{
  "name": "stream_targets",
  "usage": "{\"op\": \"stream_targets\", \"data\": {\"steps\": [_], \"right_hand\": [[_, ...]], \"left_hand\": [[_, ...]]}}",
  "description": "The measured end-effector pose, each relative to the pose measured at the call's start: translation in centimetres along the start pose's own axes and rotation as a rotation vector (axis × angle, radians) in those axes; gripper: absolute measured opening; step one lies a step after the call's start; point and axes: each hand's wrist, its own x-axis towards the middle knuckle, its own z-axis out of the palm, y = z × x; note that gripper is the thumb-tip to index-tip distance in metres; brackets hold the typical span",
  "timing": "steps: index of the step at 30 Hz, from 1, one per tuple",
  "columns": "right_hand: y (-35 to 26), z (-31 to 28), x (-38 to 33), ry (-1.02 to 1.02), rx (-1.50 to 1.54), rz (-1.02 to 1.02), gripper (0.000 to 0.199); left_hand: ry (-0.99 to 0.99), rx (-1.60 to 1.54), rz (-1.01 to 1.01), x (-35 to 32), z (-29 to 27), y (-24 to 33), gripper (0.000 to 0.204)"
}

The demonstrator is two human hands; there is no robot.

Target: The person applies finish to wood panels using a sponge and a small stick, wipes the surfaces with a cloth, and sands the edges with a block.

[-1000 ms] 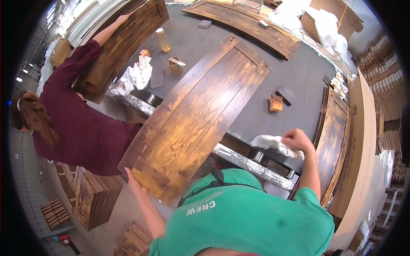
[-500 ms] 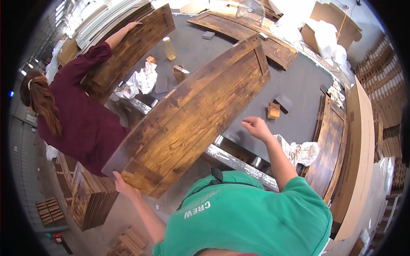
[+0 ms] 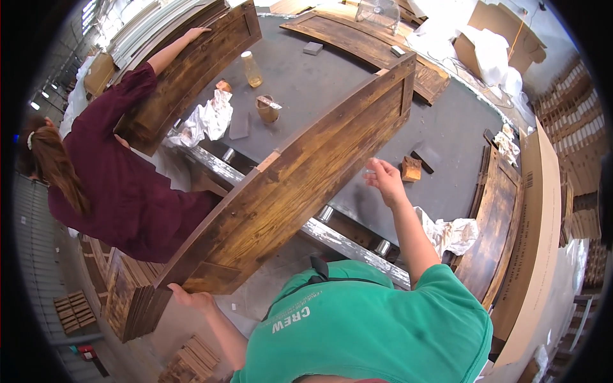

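Note:
A long brown-stained wooden panel (image 3: 300,185) with a raised frame stands tilted across the middle, its far end over the dark worktable (image 3: 447,147). My left hand (image 3: 193,300) grips its near lower corner, the fingers partly hidden by the wood. My right hand (image 3: 385,180) hovers by the panel's right edge, fingers loosely bent and apart, with nothing visible in them. Just beyond that hand, an orange-brown stained block (image 3: 410,168) sits on the table beside a flat dark piece (image 3: 423,161).
At the left, a co-worker in a dark red top (image 3: 115,172) handles another panel (image 3: 191,76). A stain cup (image 3: 267,110), a jar (image 3: 252,70) and crumpled white cloth (image 3: 214,118) lie between us. Stained panels (image 3: 488,223) and a tall cardboard sheet (image 3: 529,236) stand right.
The panel has turned more upright, showing its long upper edge, and its near end has dropped slightly. My right hand has risen a little, its fingers loosening. The co-worker has leaned left.

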Motion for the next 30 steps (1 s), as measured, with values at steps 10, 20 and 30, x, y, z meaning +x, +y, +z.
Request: {"op": "stream_targets", "data": {"steps": [10, 20, 30], "right_hand": [[-7.4, 0.6, 1.4, 0.081, 0.259, -0.243, 0.035], [-8.1, 2.7, 1.1, 0.106, 0.121, -0.364, 0.037], [-6.4, -8.5, 0.6, 0.52, -0.097, -0.422, 0.034]], "left_hand": [[0.079, -0.065, 0.023, -0.9, -2.9, -1.6, 0.066], [0.158, 0.21, 0.158, -2.6, -4.4, -0.2, 0.073], [-0.57, 0.96, 0.427, 0.1, -0.4, 10.1, 0.054]]}}
